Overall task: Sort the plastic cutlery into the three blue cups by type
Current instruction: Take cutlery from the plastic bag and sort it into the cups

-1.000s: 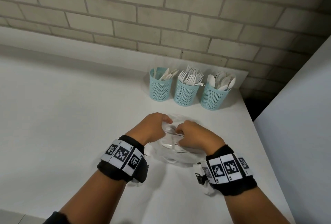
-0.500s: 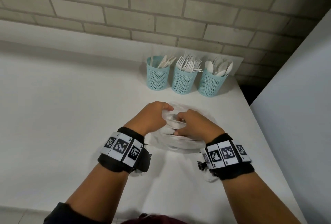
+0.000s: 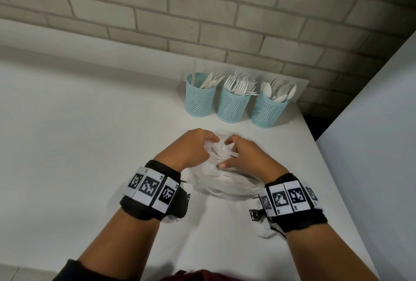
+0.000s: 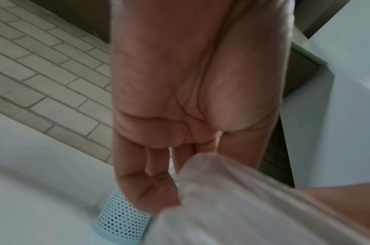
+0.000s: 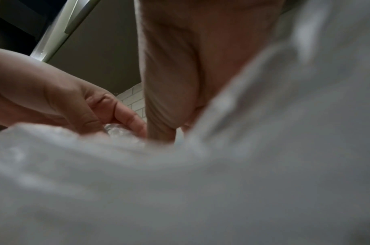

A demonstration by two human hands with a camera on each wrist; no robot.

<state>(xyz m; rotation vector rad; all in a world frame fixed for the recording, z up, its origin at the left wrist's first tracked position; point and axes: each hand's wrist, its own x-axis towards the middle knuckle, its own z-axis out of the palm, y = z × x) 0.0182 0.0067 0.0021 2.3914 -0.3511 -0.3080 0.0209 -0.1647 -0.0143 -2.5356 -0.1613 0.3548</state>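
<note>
A clear plastic bag point(image 3: 225, 185) with white cutlery inside lies on the white table point(image 3: 90, 145) in front of me. My left hand point(image 3: 195, 145) grips the bag's top edge on the left, fingers curled. My right hand point(image 3: 240, 156) pinches the bag's top on the right. In the left wrist view the bag point(image 4: 232, 199) fills the lower right under the curled fingers point(image 4: 150, 182). Three blue mesh cups stand behind: the left cup point(image 3: 200, 100) holds knives, the middle cup point(image 3: 233, 106) forks, the right cup point(image 3: 267, 111) spoons.
A brick wall point(image 3: 202, 22) rises behind the cups. A white panel point(image 3: 371, 134) stands at the right, past the table's right edge. The left half of the table is bare white surface. The right wrist view is mostly blurred bag point(image 5: 179, 190).
Both hands stay on the bag's top and have shifted their grip slightly; the head view has tilted, so the cups sit higher in the frame.
</note>
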